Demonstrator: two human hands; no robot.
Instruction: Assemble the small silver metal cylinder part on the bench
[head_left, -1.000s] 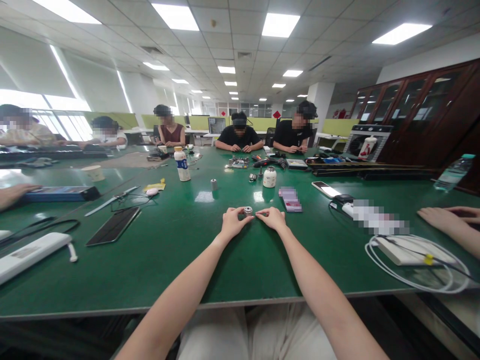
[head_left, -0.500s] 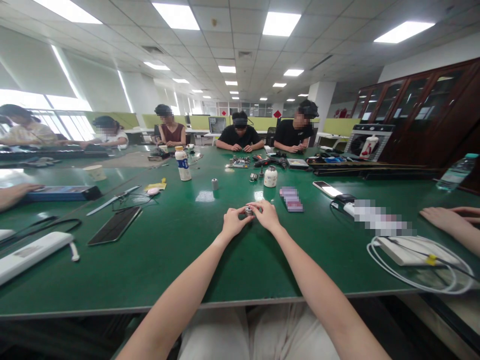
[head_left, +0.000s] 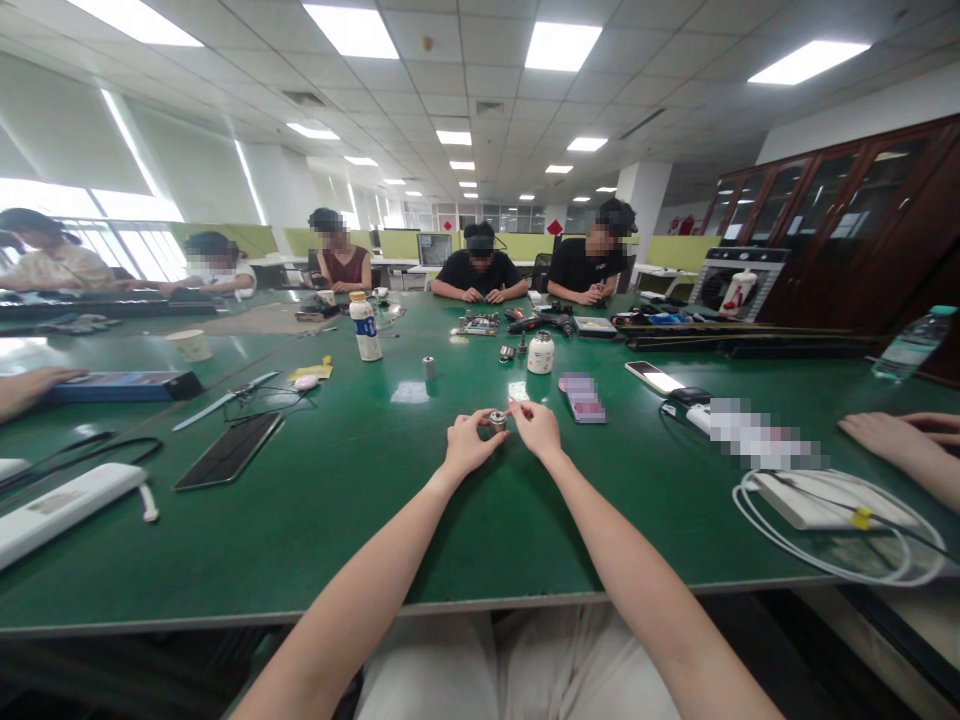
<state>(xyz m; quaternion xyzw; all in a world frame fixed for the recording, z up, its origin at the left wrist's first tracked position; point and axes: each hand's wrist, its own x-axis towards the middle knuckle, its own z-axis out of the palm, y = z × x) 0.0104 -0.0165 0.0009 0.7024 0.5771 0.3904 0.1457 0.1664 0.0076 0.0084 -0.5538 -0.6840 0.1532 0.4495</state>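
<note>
My left hand (head_left: 465,445) rests on the green table (head_left: 375,500) with its fingers pinched round a small round metal part (head_left: 496,420). My right hand (head_left: 534,428) is just to the right of that part, fingers curled into a pinch near its top, holding something too small to make out. Both forearms reach forward from the near table edge.
A dark phone (head_left: 229,450) and a white device (head_left: 64,505) lie to the left. A white jar (head_left: 539,353), a bottle (head_left: 365,327), a small cylinder (head_left: 429,367) and a phone (head_left: 652,377) stand beyond. Coiled white cable (head_left: 832,515) lies right. Other people sit around; another person's hand (head_left: 896,440) rests at right.
My right hand has moved in from the right to the metal part and lifted slightly above it. The left hand has kept its hold in place.
</note>
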